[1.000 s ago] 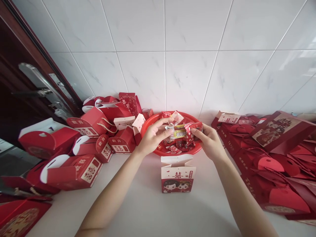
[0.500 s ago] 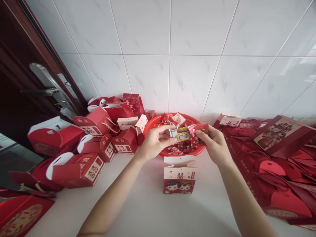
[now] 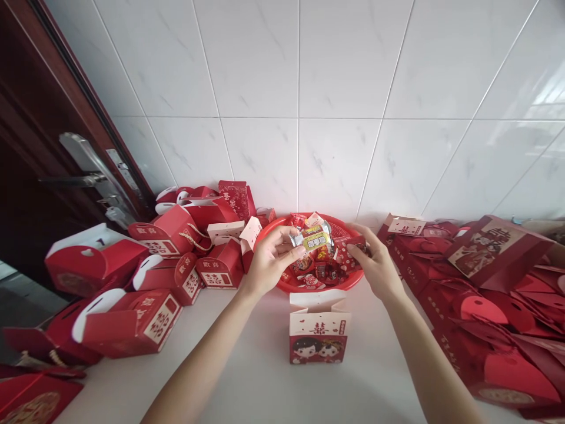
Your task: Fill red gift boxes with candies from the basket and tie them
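Note:
My left hand [image 3: 274, 259] pinches a yellow-wrapped snack [image 3: 316, 237] by its silvery end, above the red basket. Between the thumb and fingers of my right hand [image 3: 374, 257] is a red patterned packet [image 3: 348, 252], over the basket's right side. Many wrapped sweets, mostly red, fill the round red plastic basket [image 3: 351, 282]. In front of the basket, an open-topped red and cream box [image 3: 318, 330] with two cartoon figures stands upright on the white table [image 3: 247, 377]; neither hand touches it.
Red gift boxes [image 3: 128, 315] crowd the left side of the table. More red boxes [image 3: 489, 253] are piled at the right. A tiled wall [image 3: 260, 76] rises behind, and a dark door with a metal handle [image 3: 90, 165] is at the left.
The yellow snack and the red packet, together before, are now apart, one in each hand. The camera view has tilted slightly upward.

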Motion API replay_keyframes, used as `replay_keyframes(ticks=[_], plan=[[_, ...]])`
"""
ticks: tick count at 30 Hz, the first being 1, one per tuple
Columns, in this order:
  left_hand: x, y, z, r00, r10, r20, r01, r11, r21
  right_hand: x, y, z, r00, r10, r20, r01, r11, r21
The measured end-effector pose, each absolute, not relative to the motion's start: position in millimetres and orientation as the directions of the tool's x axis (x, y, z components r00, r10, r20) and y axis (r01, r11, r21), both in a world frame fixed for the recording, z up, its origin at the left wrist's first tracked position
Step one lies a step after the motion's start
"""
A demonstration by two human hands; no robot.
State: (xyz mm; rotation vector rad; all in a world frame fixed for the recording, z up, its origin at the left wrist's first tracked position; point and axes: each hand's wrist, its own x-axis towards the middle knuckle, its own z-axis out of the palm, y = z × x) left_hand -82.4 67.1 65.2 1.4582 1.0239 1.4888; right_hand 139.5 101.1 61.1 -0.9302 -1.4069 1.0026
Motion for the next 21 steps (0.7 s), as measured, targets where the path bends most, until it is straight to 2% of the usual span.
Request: replay_keyframes(ticks=[3, 8, 13, 19, 21], plan=[[-79.5, 68.9, 61.0, 0.017, 0.935, 0.353, 0.005, -0.353, 0.936, 133.3, 100.9, 56.9, -0.159, 0.946, 0.282, 0.011, 0.287, -0.958], [-76.6, 72.4, 56.4, 0.051, 0.936, 0.348, -0.006, -0.349, 0.937, 124.7, 96.9, 55.4, -0.231, 0.959, 0.162, -0.147, 0.131, -0.98], [-75.2, 73.6, 54.9, 0.058, 0.936, 0.348, 0.029, -0.35, 0.936, 125.3, 92.6, 60.4, -0.181, 0.952, 0.245, -0.108, 0.229, -0.967], [-75.3, 71.9, 57.1, 0.11, 0.932, 0.346, -0.004, -0.347, 0.938, 128.0, 94.4, 61.1, -0.227, 0.958, 0.173, -0.252, 0.113, -0.961], [-75.3, 71.7, 56.8, 0.11, 0.931, 0.349, -0.003, -0.351, 0.936, 127.8, 95.5, 59.9, -0.203, 0.958, 0.203, -0.233, 0.155, -0.96]])
